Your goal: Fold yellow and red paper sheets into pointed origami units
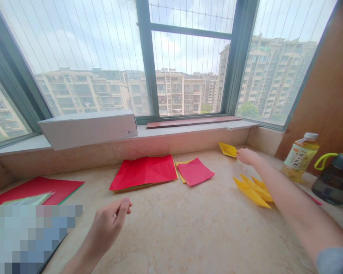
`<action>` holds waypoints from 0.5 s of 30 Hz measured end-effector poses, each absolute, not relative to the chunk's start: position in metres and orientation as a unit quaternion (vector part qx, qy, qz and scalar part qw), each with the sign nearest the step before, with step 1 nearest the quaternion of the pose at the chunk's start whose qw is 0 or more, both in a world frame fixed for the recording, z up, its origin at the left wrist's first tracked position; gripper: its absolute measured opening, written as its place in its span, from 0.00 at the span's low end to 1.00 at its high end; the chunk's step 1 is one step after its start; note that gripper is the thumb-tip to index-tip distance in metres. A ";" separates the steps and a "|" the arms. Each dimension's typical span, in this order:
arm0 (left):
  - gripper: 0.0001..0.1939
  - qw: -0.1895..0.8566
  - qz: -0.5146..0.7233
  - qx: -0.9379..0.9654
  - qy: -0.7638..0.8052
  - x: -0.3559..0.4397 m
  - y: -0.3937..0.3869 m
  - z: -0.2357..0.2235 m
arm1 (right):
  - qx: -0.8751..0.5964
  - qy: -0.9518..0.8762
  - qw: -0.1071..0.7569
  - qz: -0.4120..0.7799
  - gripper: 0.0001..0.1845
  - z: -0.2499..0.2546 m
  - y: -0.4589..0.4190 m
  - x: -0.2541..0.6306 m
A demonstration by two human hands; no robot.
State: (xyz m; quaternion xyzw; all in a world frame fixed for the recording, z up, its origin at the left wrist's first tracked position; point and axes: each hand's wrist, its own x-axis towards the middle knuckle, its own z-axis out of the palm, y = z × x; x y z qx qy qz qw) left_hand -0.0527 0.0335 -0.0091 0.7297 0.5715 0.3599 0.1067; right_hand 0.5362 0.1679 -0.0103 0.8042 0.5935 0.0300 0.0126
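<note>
Stretched toward the far right of the counter, my right hand (246,156) pinches one end of a yellow folded paper piece (227,149), boat-like with pointed ends. Below that forearm lie several similar yellow folded papers (253,190), partly hidden by the arm. My left hand (113,216) hovers over the counter at the left, fingers curled in with the thumb against them and nothing visible inside. Beyond it lie large red sheets (145,171), creased, with a yellow edge beneath. Beside them sits a small stack of red square paper (196,172) over yellow.
On the stone counter (171,236), more red sheets (42,186) lie at far left beside a blurred-out object (25,239). A drink bottle (300,158) and a dark jug (335,179) stand at right. A white box (91,129) rests on the window ledge.
</note>
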 end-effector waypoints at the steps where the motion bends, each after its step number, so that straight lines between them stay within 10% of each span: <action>1: 0.24 0.103 0.364 0.733 0.566 -0.052 0.033 -0.009 | 0.802 0.597 0.012 0.033 0.16 -0.011 0.167 0.534; 15: 0.24 0.097 0.389 0.763 0.507 -0.040 0.022 -0.012 | 0.543 0.830 -0.073 0.105 0.18 0.009 0.155 0.295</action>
